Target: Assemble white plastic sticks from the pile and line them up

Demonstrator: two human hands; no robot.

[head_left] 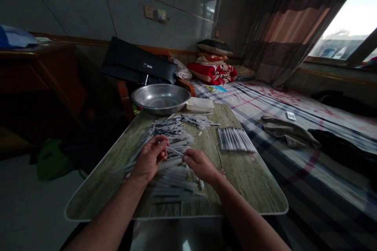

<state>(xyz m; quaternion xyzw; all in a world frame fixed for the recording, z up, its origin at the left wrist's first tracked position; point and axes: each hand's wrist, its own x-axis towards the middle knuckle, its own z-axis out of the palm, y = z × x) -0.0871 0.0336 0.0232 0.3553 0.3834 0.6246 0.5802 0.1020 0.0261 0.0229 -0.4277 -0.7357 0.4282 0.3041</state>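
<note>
Between my two hands runs a slim whitish pen barrel (176, 151), tilted slightly down to the right. My left hand (149, 157) is closed at its left end, thumb against the fingers. The right end is pinched by my right hand (200, 164). Below and behind the hands lies a loose heap of translucent pen barrels (175, 182), partly hidden by the left hand. Farther back are thin dark-and-white pen parts (167, 127), too small to tell apart. A neat row of pens (235, 139) with dark ends lies to the right of my right hand.
The wood-patterned table (259, 188) carries a steel basin (161, 98) and a white plastic tray (200, 104) at its far edge. A bed with a checked sheet (250, 106) adjoins on the right. Behind stands a chair with a black case (138, 62); a wooden desk (38, 66) is left.
</note>
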